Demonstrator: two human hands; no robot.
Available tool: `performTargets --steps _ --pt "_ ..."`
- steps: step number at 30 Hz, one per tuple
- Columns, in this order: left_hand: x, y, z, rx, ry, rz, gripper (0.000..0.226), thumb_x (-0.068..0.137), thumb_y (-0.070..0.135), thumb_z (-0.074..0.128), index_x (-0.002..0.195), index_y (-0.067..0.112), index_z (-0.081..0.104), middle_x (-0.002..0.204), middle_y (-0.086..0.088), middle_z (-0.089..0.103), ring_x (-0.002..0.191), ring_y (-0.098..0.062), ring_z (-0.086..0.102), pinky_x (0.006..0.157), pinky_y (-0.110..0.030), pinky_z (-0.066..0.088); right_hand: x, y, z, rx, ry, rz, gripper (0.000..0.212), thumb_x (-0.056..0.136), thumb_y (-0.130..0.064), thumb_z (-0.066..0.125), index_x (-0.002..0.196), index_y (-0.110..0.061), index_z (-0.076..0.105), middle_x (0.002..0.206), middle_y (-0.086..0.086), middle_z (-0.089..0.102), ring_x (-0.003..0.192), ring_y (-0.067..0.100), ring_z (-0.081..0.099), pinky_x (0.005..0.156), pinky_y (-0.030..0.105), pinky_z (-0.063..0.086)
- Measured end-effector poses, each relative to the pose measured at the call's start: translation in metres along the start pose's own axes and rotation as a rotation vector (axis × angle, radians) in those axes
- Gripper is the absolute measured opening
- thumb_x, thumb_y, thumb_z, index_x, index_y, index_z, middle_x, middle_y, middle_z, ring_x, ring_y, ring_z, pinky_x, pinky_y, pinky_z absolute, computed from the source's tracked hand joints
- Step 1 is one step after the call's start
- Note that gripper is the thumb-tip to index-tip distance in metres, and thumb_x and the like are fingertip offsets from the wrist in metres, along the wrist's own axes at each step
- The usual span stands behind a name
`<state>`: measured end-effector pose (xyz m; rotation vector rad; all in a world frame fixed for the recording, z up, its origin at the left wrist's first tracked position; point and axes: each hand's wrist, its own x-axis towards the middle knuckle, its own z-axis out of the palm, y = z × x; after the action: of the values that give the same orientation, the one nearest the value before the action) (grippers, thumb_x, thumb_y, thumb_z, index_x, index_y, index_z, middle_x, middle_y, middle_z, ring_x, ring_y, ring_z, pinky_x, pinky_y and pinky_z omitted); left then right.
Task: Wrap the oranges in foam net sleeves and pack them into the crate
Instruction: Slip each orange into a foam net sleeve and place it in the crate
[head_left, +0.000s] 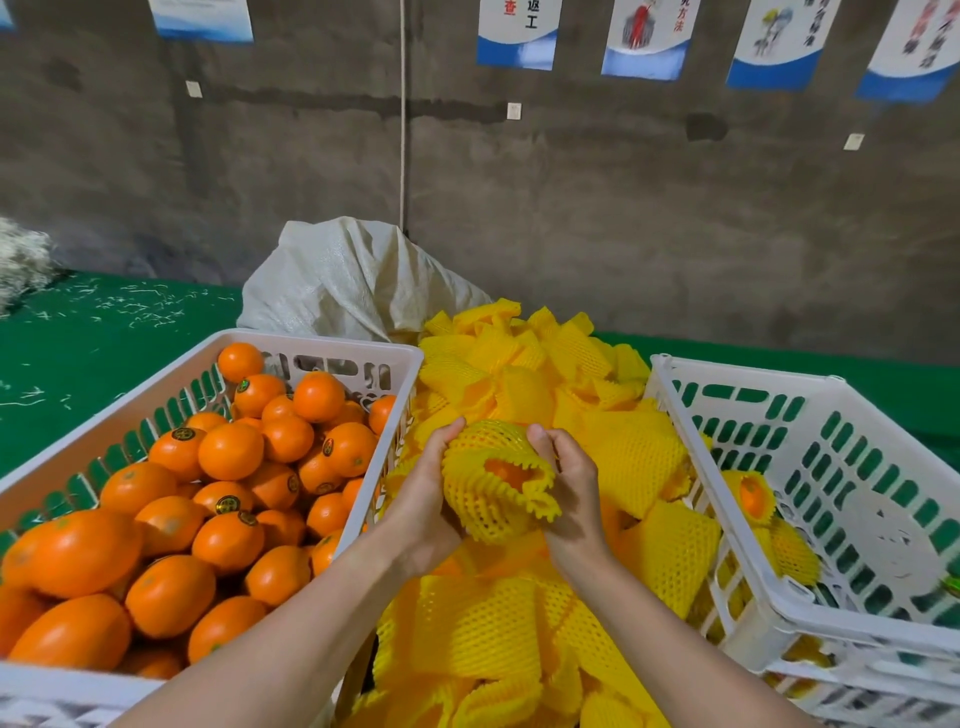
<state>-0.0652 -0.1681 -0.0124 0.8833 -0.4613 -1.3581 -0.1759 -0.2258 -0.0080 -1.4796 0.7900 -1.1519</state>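
I am in the wrapping step: my left hand (423, 499) and right hand (571, 488) both curl round one yellow foam net sleeve (488, 512), held above the heap of loose sleeves (524, 374) that lies between the two crates. The orange (506, 473) sits inside it, showing only through the frilled open end facing me. My fingers (448, 434) are clamped on the net from either side. The sleeve looks nearly on, so I judge the next move is to tug the frill over the fruit, then carry it right into the white crate (737, 374), beside the wrapped orange (753, 493) there. Bare oranges (231, 449) fill the left crate (311, 340).
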Motion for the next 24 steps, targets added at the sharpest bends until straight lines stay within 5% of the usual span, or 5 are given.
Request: performTargets --steps 5,9,12,16,24 --pt "0.004 -0.001 0.006 0.187 0.205 0.131 0.018 0.095 0.046 0.044 0.091 0.032 0.054 0.061 0.013 0.066 0.058 -0.007 0.065 0.056 -0.024 0.05 -0.006 0.007 -0.002 0.208 -0.131 0.441 0.02 0.098 -0.005 0.039 0.096 -0.015 0.057 0.082 0.005 0.06 0.073 0.018 0.059 0.063 0.027 0.049" --pt "0.006 -0.002 0.008 0.215 0.31 0.24 0.03 0.098 0.043 0.042 0.127 0.036 0.042 0.094 0.009 0.05 0.089 -0.011 0.056 0.081 -0.031 0.041 -0.006 0.002 0.001 0.305 -0.204 0.557 0.057 0.095 -0.054 0.025 0.106 -0.015 0.066 0.101 0.018 0.068 0.09 0.037 0.063 0.088 0.055 0.047" --pt "0.006 -0.006 0.001 0.404 0.338 0.306 0.02 0.099 0.044 0.038 0.111 0.033 0.048 0.096 0.016 0.053 0.094 -0.005 0.05 0.088 -0.03 0.039 -0.007 0.004 0.002 0.328 -0.354 0.511 0.068 0.078 -0.067 0.023 0.077 -0.025 0.076 0.077 0.003 0.072 0.068 0.023 0.067 0.071 0.041 0.055" --pt "-0.001 -0.01 -0.002 0.709 0.398 0.613 0.049 0.095 0.038 0.046 0.051 0.022 0.032 0.04 0.011 0.028 0.039 -0.004 0.027 0.047 -0.022 0.022 -0.002 0.006 0.008 0.286 -0.278 0.494 0.051 0.088 -0.057 0.038 0.076 -0.021 0.072 0.077 -0.001 0.07 0.065 0.005 0.067 0.06 0.02 0.053" --pt "-0.001 -0.005 0.006 0.402 0.35 0.518 0.054 0.092 0.037 0.051 0.065 -0.011 0.048 0.062 -0.015 0.043 0.057 -0.025 0.036 0.059 -0.037 0.031 -0.001 0.005 0.012 0.671 -0.116 0.545 0.029 0.097 -0.035 0.038 0.091 -0.018 0.061 0.074 0.005 0.071 0.065 0.018 0.067 0.054 0.024 0.05"
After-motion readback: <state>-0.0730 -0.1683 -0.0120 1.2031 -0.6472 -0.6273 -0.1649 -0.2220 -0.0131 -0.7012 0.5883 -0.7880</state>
